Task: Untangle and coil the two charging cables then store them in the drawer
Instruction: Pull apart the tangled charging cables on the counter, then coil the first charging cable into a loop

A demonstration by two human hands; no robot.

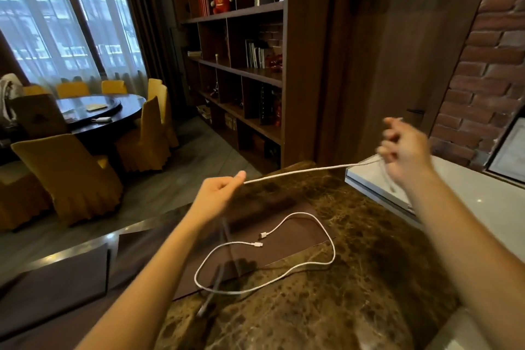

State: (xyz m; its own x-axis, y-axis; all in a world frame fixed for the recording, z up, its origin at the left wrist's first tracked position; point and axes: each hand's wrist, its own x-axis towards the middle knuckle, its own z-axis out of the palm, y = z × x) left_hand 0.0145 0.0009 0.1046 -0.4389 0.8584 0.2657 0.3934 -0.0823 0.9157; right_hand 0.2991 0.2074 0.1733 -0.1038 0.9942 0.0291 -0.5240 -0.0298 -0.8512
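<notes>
A white charging cable (301, 172) is stretched taut above the counter between my two hands. My left hand (217, 196) pinches it at the left, and its free end hangs blurred below that hand. My right hand (403, 150), blurred, grips the other part, with a short tail hanging down. A second white cable (331, 247) lies loose in a wide open loop on the brown marble counter (369, 278) and a dark brown mat (287, 250). Both its plugs rest close together near the mat's middle. No drawer is visible.
A white raised ledge (377, 179) borders the counter on the right, beside a brick wall (488, 71). A dark wooden bookshelf (241, 65) stands behind. To the left, lower down, yellow chairs (71, 176) surround a round dark table (99, 111).
</notes>
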